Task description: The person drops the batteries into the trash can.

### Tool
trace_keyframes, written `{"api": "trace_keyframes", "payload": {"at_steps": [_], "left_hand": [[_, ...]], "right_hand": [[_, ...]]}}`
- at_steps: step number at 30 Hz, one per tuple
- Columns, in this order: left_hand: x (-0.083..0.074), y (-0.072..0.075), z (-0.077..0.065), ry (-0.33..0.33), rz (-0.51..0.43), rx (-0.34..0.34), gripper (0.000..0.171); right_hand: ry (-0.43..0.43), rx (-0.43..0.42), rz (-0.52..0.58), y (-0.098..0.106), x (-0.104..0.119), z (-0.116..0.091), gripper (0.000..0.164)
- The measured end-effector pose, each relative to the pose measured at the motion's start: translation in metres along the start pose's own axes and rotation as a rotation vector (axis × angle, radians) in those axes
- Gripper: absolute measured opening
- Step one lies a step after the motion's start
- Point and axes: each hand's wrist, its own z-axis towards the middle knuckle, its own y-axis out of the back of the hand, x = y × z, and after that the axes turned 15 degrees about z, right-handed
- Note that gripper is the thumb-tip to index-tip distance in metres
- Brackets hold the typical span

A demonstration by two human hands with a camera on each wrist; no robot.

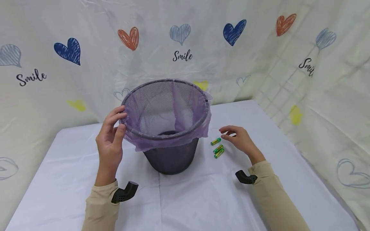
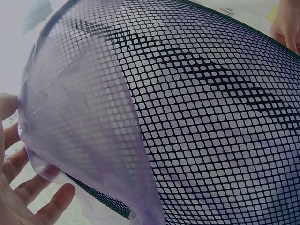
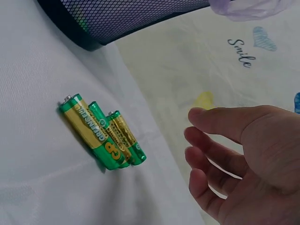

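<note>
A dark mesh wastebasket [image 1: 170, 160] stands upright, lined with a thin purple bag [image 1: 167, 142] folded over its rim. At the rim's left side is my left hand [image 1: 111, 141], fingertips against the bag-covered edge and fingers spread in a loose curve. In the left wrist view, the digits [image 2: 33, 187] touch the bag from outside. Three green and gold batteries [image 3: 96, 136] lie close together on the table to the right of the basket. My right hand [image 1: 238, 138] hovers just right of them, fingers relaxed and holding nothing.
A white cloth covers the table [image 1: 185, 205]. Behind and to the right hangs a pale curtain [image 1: 214, 57] printed with hearts and "Smile". Each sleeve carries a black wrist mount [image 1: 125, 192]. A small green patch [image 3: 80, 21] shows through the basket mesh low down.
</note>
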Motion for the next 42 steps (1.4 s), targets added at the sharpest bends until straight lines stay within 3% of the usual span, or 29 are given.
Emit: {"api": "trace_keyframes", "payload": {"at_steps": [8,21,32,42], "left_hand": [[0.002,0.001,-0.001,0.005,0.046,0.018,0.029],[0.013,0.005,-0.006,0.021,0.079,0.032,0.031],[-0.004,0.003,-0.003,0.005,0.076,0.039,0.03],[-0.005,0.003,-0.001,-0.012,0.096,0.039,0.03]], "right_hand": [[-0.076,0.031,0.006,-0.003,-0.013,0.007,0.028],[-0.105,0.073,-0.016,-0.01,-0.021,0.01,0.025],[-0.146,0.126,-0.052,-0.012,-0.03,0.02,0.028],[-0.13,0.143,-0.125,-0.016,-0.038,0.024,0.023]]}}
